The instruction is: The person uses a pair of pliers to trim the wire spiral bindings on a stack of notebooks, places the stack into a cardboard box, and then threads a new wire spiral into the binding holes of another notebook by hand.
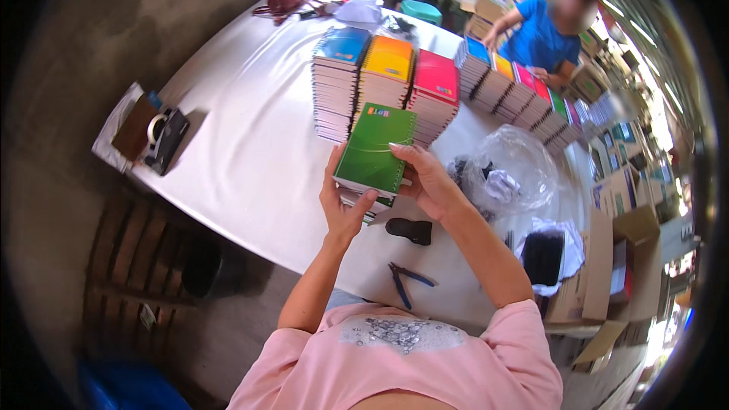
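Note:
Between my two hands is a green spiral notebook, its wire binding on the right side. My left hand grips its lower left, thumb along the near edge. My right hand holds the right side, thumb resting on the cover. More notebook edges show just beneath it; how many I hold is unclear. Right behind stand tall stacks of spiral notebooks: blue, yellow and pink-red. Below my hands a small black object and blue-handled pliers lie on the white-covered table.
A tape dispenser sits at the table's left edge beside an open box. To the right are clear plastic bags, a black container and cardboard boxes. Across the table a person in blue touches more notebook stacks.

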The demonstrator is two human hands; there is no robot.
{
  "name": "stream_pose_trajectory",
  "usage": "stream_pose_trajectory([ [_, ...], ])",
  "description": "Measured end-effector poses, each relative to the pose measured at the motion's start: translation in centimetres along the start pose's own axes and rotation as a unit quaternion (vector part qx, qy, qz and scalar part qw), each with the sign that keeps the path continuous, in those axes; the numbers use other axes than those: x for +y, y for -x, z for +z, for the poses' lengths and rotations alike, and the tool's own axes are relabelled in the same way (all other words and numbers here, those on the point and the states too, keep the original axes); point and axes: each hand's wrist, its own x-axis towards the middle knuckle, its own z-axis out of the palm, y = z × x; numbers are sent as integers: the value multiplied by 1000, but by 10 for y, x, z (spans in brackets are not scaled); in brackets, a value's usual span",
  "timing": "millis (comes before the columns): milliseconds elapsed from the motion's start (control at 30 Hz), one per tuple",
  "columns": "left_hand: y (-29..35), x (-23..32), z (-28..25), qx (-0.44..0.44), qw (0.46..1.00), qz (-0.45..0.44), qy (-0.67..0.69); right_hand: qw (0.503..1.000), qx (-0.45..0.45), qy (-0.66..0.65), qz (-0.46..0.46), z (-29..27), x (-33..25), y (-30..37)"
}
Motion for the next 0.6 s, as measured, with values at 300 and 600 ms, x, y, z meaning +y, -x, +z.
stream_pose_trajectory([
  [300, 0, -4, -7, -22, 999, -26, -13, 974, 180, 49, -126, -27, 48, -8],
  [600, -20, -11, -30, -186, 978, -99, -7, 951, 53, -273, -134, 22, 54, -24],
])
